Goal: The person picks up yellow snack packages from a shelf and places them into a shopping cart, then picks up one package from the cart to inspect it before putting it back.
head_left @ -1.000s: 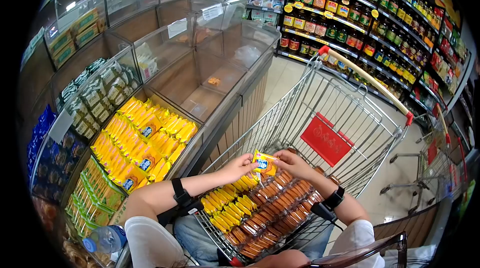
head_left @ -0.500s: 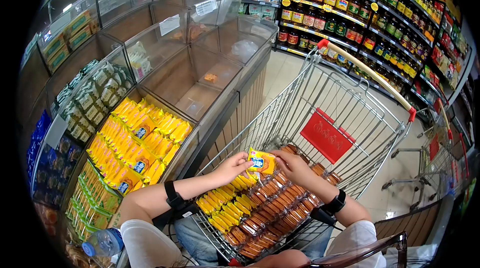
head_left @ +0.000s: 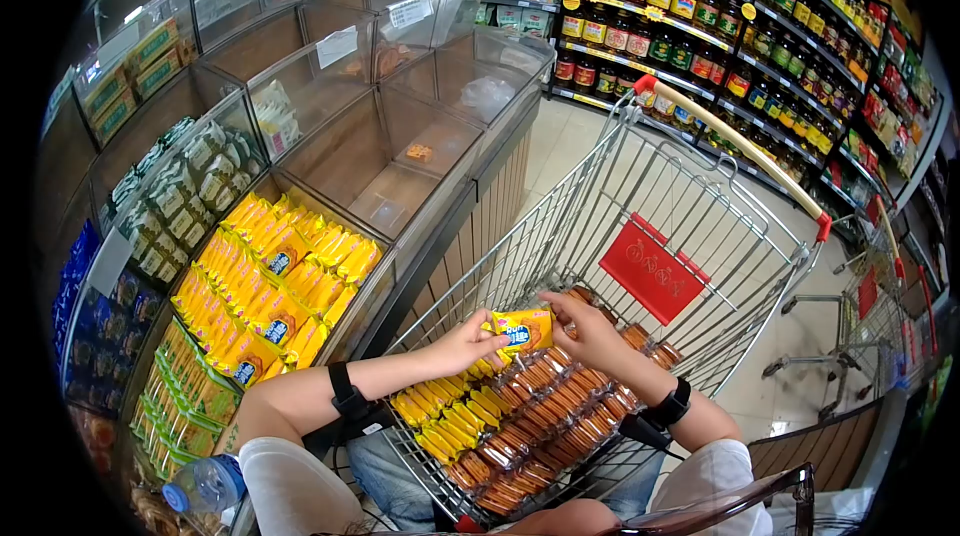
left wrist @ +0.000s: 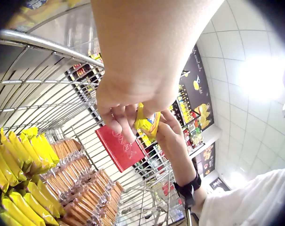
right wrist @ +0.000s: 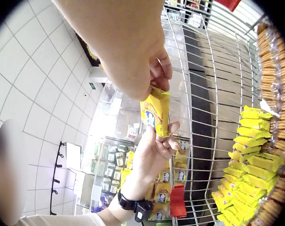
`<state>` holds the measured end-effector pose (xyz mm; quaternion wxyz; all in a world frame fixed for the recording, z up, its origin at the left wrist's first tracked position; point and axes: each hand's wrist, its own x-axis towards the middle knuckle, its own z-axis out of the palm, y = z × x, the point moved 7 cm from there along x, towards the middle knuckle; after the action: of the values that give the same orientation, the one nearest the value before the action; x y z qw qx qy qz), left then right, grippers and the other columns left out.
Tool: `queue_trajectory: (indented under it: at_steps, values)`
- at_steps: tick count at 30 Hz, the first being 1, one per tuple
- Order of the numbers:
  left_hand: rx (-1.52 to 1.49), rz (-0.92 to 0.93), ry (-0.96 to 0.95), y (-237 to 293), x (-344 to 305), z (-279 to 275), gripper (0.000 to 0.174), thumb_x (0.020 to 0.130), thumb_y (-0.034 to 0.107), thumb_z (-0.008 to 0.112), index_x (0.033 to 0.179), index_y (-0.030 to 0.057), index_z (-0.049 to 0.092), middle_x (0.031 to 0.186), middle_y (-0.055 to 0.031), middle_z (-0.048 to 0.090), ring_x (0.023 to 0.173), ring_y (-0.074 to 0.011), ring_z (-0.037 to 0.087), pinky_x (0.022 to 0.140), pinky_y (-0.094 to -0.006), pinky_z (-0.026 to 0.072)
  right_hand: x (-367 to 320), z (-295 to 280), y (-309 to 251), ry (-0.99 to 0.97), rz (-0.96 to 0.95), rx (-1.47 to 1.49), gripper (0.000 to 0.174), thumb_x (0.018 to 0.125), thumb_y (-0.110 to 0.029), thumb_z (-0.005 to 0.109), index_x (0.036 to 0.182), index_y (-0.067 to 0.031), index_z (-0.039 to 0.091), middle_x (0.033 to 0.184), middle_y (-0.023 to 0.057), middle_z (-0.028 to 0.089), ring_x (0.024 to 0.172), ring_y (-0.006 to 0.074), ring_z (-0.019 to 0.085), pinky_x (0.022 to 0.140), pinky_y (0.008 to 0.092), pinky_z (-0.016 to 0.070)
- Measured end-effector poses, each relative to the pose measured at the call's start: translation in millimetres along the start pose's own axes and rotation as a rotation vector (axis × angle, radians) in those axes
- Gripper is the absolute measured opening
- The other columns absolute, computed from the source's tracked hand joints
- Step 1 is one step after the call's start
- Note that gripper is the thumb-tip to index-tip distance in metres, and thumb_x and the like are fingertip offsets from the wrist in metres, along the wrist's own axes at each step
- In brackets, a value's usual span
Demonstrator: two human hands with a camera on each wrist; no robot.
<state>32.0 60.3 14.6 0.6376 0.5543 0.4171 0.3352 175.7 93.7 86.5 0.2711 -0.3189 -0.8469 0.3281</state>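
A yellow biscuit packet (head_left: pixel 522 332) with a blue label is held above the goods in a shopping cart. My left hand (head_left: pixel 470 343) pinches its left end between thumb and fingers. At the other end is my right hand (head_left: pixel 588 333); in the right wrist view its curled fingers (right wrist: pixel 160 70) grip the packet's edge. Below, yellow packets (head_left: pixel 455 420) stand in rows on the cart's left side. Beside them lie several rows of brown biscuits (head_left: pixel 545 398) in clear wrappers.
The wire cart (head_left: pixel 500 271) has a red panel (head_left: pixel 653 269). To the left, a display bin holds more yellow packets (head_left: pixel 250 311), and a water bottle (head_left: pixel 205 484) lies near its front. Shelves of jars (head_left: pixel 640 46) stand behind; a second cart (head_left: pixel 862 306) is at right.
The packet has shifted slightly left and been turned a little in my hands, with its label facing up. The view has swung slightly, and both hands stay at the packet.
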Motion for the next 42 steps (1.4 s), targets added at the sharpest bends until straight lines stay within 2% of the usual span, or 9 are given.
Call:
queue_trajectory:
  at_steps: [5,10,14,20,25,32,38,40,42]
  values:
    - [-0.013,-0.018,-0.006,6.2,-0.5,1.1,0.031,0.087,0.024,0.047,0.103,0.0030,0.033,0.092,-0.0113,0.058,0.073,-0.0162,0.061,0.066,-0.0242,0.0456,1.9,7.4,15.1,-0.053,0.047,0.132,0.048,0.073,-0.003,0.052,0.119,-0.0051,0.040,0.100,0.0142,0.053,0.085,0.0198,0.054,0.073,0.0286,0.0436]
    - [-0.043,-0.060,-0.006,3.2,0.0,-0.5,0.038,0.085,0.031,0.049,0.109,0.0052,0.034,0.095,-0.0086,0.057,0.077,-0.0155,0.061,0.070,-0.0241,0.0440,2.1,14.1,18.9,-0.046,0.037,0.615,0.046,0.077,0.003,0.043,0.122,-0.0046,0.036,0.110,0.0116,0.048,0.093,0.0159,0.051,0.075,0.0252,0.0430]
    - [-0.084,-0.122,0.023,2.7,-1.3,-1.2,0.040,0.084,0.033,0.050,0.110,0.0059,0.035,0.096,-0.0075,0.057,0.081,-0.0146,0.060,0.072,-0.0244,0.0430,2.6,12.5,21.0,-0.046,0.129,0.552,0.039,0.081,0.003,0.039,0.120,-0.0027,0.037,0.110,0.0110,0.049,0.095,0.0149,0.051,0.077,0.0247,0.0430]
    - [-0.063,-0.143,0.085,9.9,-2.6,-5.3,0.035,0.083,0.030,0.053,0.105,0.0056,0.040,0.094,-0.0082,0.057,0.075,-0.0132,0.058,0.071,-0.0254,0.0436,3.8,8.4,24.8,0.009,0.167,0.567,0.029,0.087,-0.005,0.040,0.116,-0.0010,0.042,0.105,0.0085,0.053,0.092,0.0129,0.053,0.076,0.0246,0.0451]
    - [-0.083,-0.037,0.099,19.1,-4.2,-4.2,0.027,0.081,0.022,0.056,0.097,0.0047,0.042,0.090,-0.0086,0.057,0.072,-0.0115,0.056,0.068,-0.0231,0.0445,3.5,3.3,24.1,0.047,0.187,0.525,0.024,0.086,-0.007,0.045,0.108,0.0009,0.049,0.098,0.0073,0.056,0.087,0.0126,0.055,0.072,0.0233,0.0471]
    - [-0.121,0.048,0.066,18.3,-1.1,-4.3,0.022,0.080,0.015,0.058,0.090,0.0047,0.041,0.083,-0.0060,0.058,0.071,-0.0115,0.056,0.064,-0.0217,0.0461,3.5,2.2,23.8,0.058,0.159,0.465,0.023,0.085,-0.007,0.046,0.107,0.0007,0.049,0.097,0.0075,0.057,0.087,0.0124,0.056,0.073,0.0233,0.0469]
    - [-0.153,0.039,0.090,11.5,-1.1,-7.1,0.029,0.080,0.014,0.058,0.097,0.0045,0.037,0.083,-0.0075,0.059,0.069,-0.0111,0.057,0.063,-0.0224,0.0468,3.3,3.5,23.9,0.041,0.170,0.446,0.021,0.085,-0.007,0.047,0.105,0.0003,0.050,0.096,0.0078,0.057,0.089,0.0129,0.055,0.074,0.0242,0.0466]
    - [-0.079,-0.042,0.058,13.7,-4.1,-2.9,0.038,0.080,0.013,0.057,0.108,0.0039,0.032,0.084,-0.0097,0.059,0.070,-0.0122,0.058,0.064,-0.0228,0.0470,3.7,2.8,20.2,0.026,0.135,0.358,0.021,0.084,-0.006,0.048,0.104,-0.0004,0.051,0.095,0.0080,0.057,0.088,0.0140,0.056,0.075,0.0252,0.0461]
    - [-0.073,-0.049,0.013,6.9,-1.5,-0.5,0.042,0.080,0.013,0.057,0.112,0.0039,0.031,0.085,-0.0101,0.059,0.071,-0.0128,0.058,0.064,-0.0230,0.0470,3.5,2.5,14.5,0.021,0.107,0.325,0.021,0.083,-0.006,0.048,0.103,-0.0006,0.052,0.095,0.0082,0.057,0.087,0.0146,0.056,0.074,0.0253,0.0458]
